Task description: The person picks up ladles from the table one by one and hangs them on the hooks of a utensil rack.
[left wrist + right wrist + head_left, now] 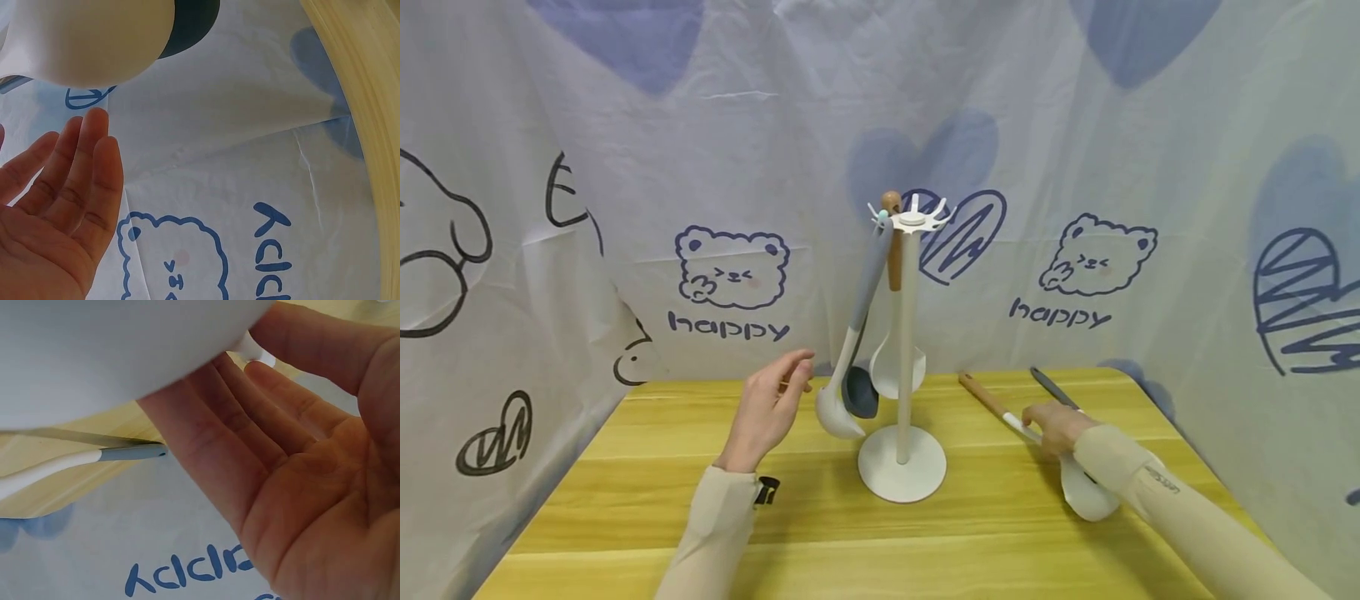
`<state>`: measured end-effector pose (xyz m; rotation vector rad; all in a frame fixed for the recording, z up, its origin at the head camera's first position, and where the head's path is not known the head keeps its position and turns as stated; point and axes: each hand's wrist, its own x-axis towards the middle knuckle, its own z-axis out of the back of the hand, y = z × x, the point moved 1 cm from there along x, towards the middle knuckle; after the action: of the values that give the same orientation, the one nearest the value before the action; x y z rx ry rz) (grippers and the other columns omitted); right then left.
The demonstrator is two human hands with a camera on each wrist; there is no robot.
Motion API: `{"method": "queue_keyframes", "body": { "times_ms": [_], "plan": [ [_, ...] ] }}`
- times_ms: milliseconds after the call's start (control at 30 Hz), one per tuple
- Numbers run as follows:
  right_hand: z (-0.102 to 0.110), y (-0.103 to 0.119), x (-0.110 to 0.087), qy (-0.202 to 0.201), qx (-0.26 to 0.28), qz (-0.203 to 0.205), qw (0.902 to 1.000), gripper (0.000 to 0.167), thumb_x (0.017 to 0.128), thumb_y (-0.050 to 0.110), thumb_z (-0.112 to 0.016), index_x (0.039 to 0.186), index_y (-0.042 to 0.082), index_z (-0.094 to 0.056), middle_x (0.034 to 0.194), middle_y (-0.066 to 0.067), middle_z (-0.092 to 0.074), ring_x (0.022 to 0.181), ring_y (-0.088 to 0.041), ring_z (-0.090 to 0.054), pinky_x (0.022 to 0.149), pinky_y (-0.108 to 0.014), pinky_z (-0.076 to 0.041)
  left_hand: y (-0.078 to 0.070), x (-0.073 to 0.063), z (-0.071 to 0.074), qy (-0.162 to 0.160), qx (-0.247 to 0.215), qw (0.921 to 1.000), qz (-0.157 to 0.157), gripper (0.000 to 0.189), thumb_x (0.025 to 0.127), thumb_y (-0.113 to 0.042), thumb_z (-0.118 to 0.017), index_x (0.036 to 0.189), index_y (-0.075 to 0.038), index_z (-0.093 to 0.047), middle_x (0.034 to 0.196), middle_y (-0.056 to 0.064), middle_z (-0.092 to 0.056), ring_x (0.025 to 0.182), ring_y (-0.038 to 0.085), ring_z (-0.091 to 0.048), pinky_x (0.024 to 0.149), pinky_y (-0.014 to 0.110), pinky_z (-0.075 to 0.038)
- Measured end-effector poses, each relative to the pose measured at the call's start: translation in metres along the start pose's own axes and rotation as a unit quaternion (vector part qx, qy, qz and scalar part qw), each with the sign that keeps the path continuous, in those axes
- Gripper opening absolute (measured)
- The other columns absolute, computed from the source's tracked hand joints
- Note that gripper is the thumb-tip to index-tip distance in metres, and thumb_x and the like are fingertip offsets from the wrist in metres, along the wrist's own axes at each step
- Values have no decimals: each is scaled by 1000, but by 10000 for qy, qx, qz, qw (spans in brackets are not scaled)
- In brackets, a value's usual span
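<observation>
My right hand (1056,427) pinches the white neck of a wooden-handled utensil (985,396) with a broad, rounded white head (1086,496), at the right of the table. In the right wrist view that head fills the upper left and hides some fingertips. A grey-handled utensil (1051,385) lies just beyond the hand, its white neck (50,470) showing. My left hand (767,408) holds nothing, fingers relaxed, left of a grey-handled white ladle (837,412). This ladle hangs on a white rack (905,333) beside a dark ladle (860,393) and a wooden-handled white utensil (887,367).
The rack's round base (902,479) stands mid-table, with several hooks (934,218) on top. The wood-grain table (820,533) ends against a white printed cloth (820,125) at the back and sides. A black strap piece (766,490) shows at the left wrist.
</observation>
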<state>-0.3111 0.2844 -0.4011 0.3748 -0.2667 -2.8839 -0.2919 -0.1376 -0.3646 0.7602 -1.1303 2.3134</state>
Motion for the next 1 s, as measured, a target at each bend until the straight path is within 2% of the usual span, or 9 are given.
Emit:
{"method": "queue_keyframes", "body": {
  "times_ms": [267, 367, 533, 667, 833, 1000],
  "plan": [
    [3, 2, -1, 7, 4, 10, 10000, 52, 75, -12, -65, 125, 1, -58, 126, -27, -57, 98, -30, -54, 76, -40, -51, -1, -1, -1, -2, 9, 10000, -7, 32, 105, -28, -46, 125, -9, -64, 103, 8, -72, 81, 23, -69, 75, 39, -58],
    [5, 2, -1, 29, -5, 95, 10000, 53, 73, -13, -63, 125, -2, -58, 126, -28, -57, 96, -30, -54, 73, -38, -51, -1, -1, -1, -10, 15, 10000, 4, 32, 105, -28, -46, 125, -9, -64, 102, 7, -72, 81, 22, -69, 76, 39, -58],
    [9, 2, -1, 144, 58, 164, 9997, 52, 74, -15, -61, 124, -4, -59, 112, -23, -61, 82, -26, -52, 64, -33, -48, -2, 0, -2, -26, 21, 10000, 6, 32, 105, -28, -46, 125, -10, -64, 101, 7, -72, 81, 20, -69, 75, 39, -58],
    [13, 4, -2, 142, 161, 211, 9995, 45, 80, -13, -59, 124, -4, -59, 100, -17, -64, 77, -23, -53, 64, -33, -49, -3, 0, -2, -21, -7, 10000, 1, 32, 105, -27, -46, 125, -9, -64, 102, 8, -72, 81, 20, -69, 75, 39, -58],
    [17, 8, -1, -45, 491, 348, 9982, 32, 86, -7, -56, 117, -1, -60, 87, -10, -63, 71, -20, -53, 62, -32, -49, -4, 1, -2, -17, -35, 10000, 0, 32, 105, -27, -46, 125, -8, -64, 104, 9, -72, 82, 22, -70, 76, 39, -59],
    [16, 12, 1, -320, 782, 524, 9950, 28, 85, -6, -54, 112, -1, -60, 82, -7, -62, 68, -18, -52, 60, -32, -48, -6, 3, -2, -67, -65, 10000, -16, 32, 105, -27, -46, 125, -8, -64, 103, 8, -72, 84, 18, -69, 77, 38, -59]
  ]
}}
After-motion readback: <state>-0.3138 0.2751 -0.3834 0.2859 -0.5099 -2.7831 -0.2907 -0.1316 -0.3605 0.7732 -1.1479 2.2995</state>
